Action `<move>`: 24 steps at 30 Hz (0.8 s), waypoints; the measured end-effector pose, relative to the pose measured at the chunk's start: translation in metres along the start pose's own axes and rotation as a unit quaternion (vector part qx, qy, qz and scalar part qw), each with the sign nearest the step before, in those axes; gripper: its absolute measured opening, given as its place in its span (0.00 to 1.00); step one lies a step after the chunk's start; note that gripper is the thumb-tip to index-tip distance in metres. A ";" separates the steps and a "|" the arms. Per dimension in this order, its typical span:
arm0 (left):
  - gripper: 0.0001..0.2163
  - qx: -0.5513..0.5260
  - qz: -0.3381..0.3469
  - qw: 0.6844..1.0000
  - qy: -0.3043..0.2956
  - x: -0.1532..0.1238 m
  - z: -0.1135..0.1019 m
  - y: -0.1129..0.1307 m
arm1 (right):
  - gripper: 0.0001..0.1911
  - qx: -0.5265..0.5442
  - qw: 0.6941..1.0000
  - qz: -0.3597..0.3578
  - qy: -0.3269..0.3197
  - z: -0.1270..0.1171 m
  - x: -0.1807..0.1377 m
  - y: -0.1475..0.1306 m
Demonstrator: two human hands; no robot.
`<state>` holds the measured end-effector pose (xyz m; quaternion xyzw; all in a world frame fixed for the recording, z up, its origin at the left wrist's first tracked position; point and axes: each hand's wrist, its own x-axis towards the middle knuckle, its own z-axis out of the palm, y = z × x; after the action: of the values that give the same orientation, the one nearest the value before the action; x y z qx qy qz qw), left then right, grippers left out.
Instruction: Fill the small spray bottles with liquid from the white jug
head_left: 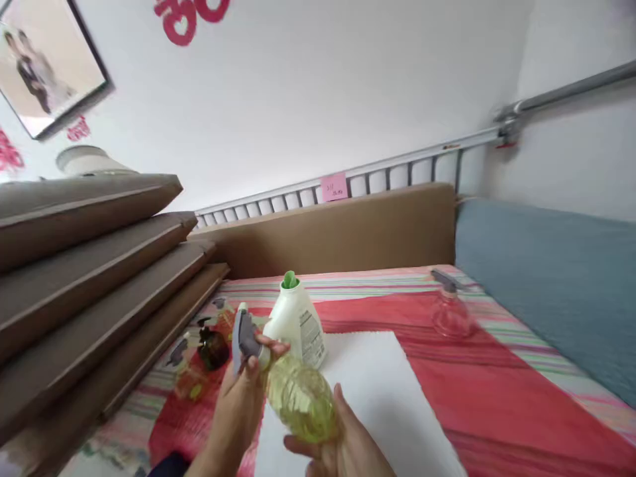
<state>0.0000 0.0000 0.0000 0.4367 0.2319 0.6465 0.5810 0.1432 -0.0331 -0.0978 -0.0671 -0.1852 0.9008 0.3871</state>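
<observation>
A clear spray bottle [301, 397] with yellow-green liquid and a grey trigger head is tilted in front of me, between my two hands. My left hand [243, 391] is closed round its neck, just under the trigger head. Its base rests in my right hand [342, 444], the fingers bent round the bottom and the thumb along the side. Directly behind it stands a white detergent bottle [298, 318] without a cap, green showing in its mouth. That bottle is upright on a white board [382, 377], which the spray bottle partly hides.
On the left are a dark pump bottle [212, 348] and two blurred spray bottles [191, 381]. Another clear spray bottle [452, 315] stands at right on the red striped cloth [477, 384]. Stacked brown cartons [99, 265] line the left; a blue-grey panel [541, 278] borders the right.
</observation>
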 end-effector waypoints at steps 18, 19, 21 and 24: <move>0.13 -0.012 -0.008 0.999 -0.038 -0.005 -0.004 0.005 | 0.32 0.003 0.990 -0.141 0.024 0.019 0.000 0.014; 0.14 -0.010 -0.005 0.999 -0.037 -0.004 -0.003 0.006 | 0.33 -0.011 0.986 -0.164 0.019 0.019 0.000 0.013; 0.16 -0.006 0.006 0.999 -0.035 -0.003 -0.001 0.010 | 0.43 -0.017 0.972 -0.233 0.007 0.019 0.001 0.012; 0.17 0.009 0.020 0.999 -0.038 -0.002 0.005 0.017 | 0.39 0.029 0.975 -0.221 0.011 0.016 0.004 0.013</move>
<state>-0.0053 -0.0063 0.0151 0.4712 0.2069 0.6382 0.5726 0.1280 -0.0426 -0.0880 -0.0232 -0.1653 0.7970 0.5804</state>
